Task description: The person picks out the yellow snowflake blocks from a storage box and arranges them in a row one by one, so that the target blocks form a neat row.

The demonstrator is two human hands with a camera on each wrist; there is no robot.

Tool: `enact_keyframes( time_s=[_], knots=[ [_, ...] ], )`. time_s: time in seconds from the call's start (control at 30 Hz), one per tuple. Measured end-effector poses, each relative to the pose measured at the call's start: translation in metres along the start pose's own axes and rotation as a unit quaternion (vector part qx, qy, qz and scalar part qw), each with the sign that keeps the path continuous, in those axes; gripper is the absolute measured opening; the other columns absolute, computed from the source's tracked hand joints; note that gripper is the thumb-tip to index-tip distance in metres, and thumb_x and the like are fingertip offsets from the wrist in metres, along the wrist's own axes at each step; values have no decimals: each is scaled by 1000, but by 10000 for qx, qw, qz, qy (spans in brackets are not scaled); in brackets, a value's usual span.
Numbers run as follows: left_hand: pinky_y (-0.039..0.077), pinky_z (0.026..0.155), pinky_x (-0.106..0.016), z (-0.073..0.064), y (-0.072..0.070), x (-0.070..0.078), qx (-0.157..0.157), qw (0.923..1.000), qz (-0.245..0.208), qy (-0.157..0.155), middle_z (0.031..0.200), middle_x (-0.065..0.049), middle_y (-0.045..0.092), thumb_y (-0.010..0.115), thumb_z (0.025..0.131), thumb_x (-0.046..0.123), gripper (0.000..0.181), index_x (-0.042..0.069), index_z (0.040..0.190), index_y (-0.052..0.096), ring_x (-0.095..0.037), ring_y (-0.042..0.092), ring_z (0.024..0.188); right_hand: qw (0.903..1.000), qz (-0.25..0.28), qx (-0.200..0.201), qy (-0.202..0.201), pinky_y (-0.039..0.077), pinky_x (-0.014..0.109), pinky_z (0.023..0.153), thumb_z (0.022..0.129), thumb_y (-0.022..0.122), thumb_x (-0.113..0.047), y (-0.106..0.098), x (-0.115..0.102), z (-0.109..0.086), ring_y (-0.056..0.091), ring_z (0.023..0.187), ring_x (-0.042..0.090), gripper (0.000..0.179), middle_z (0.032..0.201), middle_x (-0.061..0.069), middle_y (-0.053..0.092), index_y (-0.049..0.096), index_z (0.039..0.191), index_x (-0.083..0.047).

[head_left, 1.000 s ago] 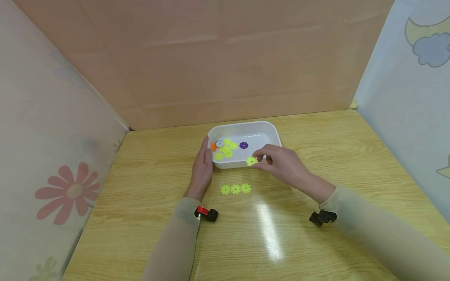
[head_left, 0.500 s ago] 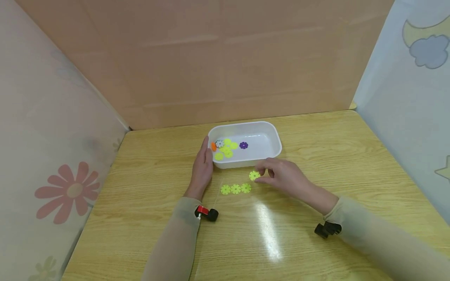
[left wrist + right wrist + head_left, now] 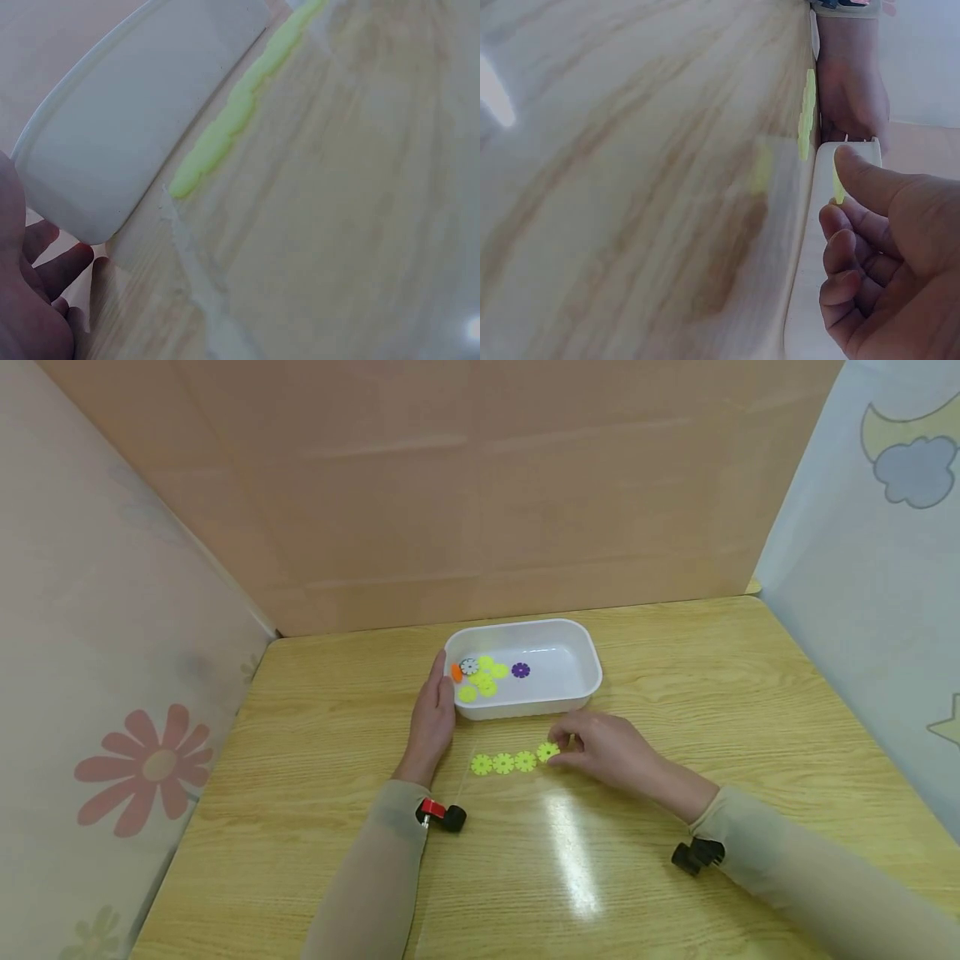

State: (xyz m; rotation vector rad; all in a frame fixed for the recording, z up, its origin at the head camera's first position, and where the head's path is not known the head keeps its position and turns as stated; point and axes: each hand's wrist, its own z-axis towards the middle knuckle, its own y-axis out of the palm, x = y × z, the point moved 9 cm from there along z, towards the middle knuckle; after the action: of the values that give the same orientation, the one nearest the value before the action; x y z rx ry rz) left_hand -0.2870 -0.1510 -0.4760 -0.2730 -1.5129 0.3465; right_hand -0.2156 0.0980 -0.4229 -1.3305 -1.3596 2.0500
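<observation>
My left hand (image 3: 432, 717) rests against the left end of a white plastic tub (image 3: 528, 707), its fingers lying along the outside wall. Between thumb and fingertips, my right hand (image 3: 609, 750) pinches a yellow snowflake disc (image 3: 547, 752) with a notched edge. That disc is just above the table, at the right end of a row of yellow snowflake discs (image 3: 503, 763) lying flat in front of the tub. In the right wrist view the held snowflake disc (image 3: 838, 180) appears edge-on. Several more yellow discs (image 3: 486, 683) lie inside the tub.
In the tub also lie a purple disc (image 3: 521, 670), a white disc (image 3: 469, 667) and an orange disc (image 3: 457, 673). The wooden table (image 3: 337, 727) meets a tan panel (image 3: 480, 527) behind, with pale patterned walls on both sides.
My right hand has brought the pinched yellow disc down from the tub's front rim to the right end of the row. My left hand has stayed at the tub.
</observation>
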Motion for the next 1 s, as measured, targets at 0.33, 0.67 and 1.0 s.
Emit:
enact_keyframes(
  time_s=[0.33, 0.67, 1.0],
  knots=[
    [19, 136, -43, 0, 0, 0, -29, 10000, 43, -28, 181, 14, 22, 28, 121, 45, 61, 31, 179, 19, -13, 19, 167, 9994, -253, -174, 187, 58, 35, 73, 90, 94, -32, 10, 7, 1, 65, 82, 10, 27, 93, -10, 72, 82, 107, -16],
    [19, 136, -45, 0, 1, 0, -29, 10000, 66, 10, 181, 12, 22, 28, 121, 45, 60, 31, 179, 18, -14, 19, 167, 9993, -202, -259, 200, 62, 40, 80, 88, 95, -33, 14, 11, 2, 70, 90, 10, 30, 99, -10, 75, 82, 109, -17],
    [18, 136, -43, 1, 1, -2, -5, 9999, 66, -86, 181, 14, 21, 27, 120, 47, 60, 34, 179, 18, -13, 18, 167, 9994, -117, -255, 193, 60, 38, 81, 89, 94, -32, 12, 17, -3, 68, 91, 10, 28, 101, -9, 73, 81, 110, -18]
  ],
)
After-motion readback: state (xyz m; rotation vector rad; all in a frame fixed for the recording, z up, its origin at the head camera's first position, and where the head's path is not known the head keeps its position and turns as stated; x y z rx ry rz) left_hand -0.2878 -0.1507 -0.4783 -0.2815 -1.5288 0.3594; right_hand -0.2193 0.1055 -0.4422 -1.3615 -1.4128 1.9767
